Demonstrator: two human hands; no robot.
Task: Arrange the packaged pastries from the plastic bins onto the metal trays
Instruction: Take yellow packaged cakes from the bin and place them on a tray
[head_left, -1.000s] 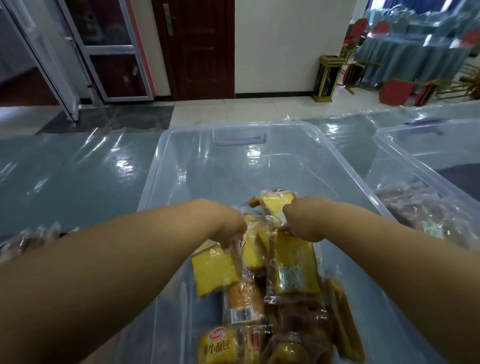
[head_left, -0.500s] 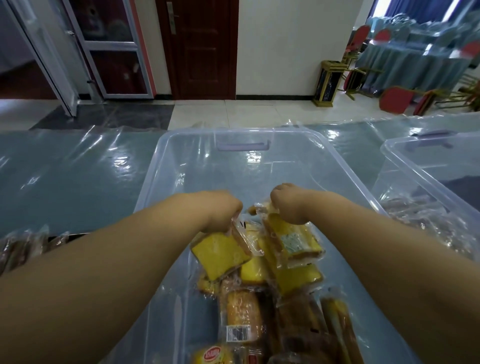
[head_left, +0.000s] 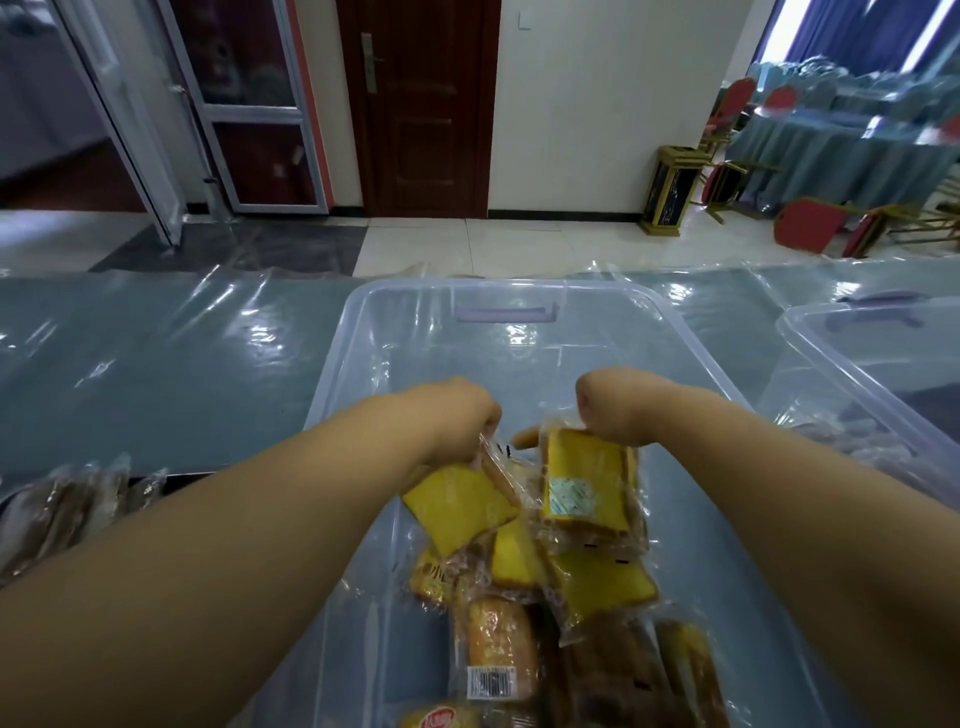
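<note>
Pastries in clear wrappers, two lifted above the heap. Left hand (head_left: 457, 421) closed on the wrapper edge of a yellow cake slice (head_left: 460, 506), which hangs tilted. Right hand (head_left: 610, 410) closed on the top edge of a second yellow slice (head_left: 582, 480) bearing a pale label; at least one more packet seems to hang behind it, count unclear. Both held over the near half of the clear plastic bin (head_left: 363, 322).

Bin contents: loose heap of wrapped pastries (head_left: 550, 623) at the near end, yellow slices, a browner loaf with a barcode sticker, darker pieces to the right. Far half of bin bare. Second clear bin (head_left: 810, 338) to the right, brownish packets inside, blurred. More brown wrapped pastries (head_left: 57, 514) at far left; what they lie on cannot be made out.

Table (head_left: 156, 364) covered in blue-grey cloth under glossy plastic sheeting. Beyond: tiled floor, dark wooden door (head_left: 426, 104), red chairs (head_left: 810, 223).
</note>
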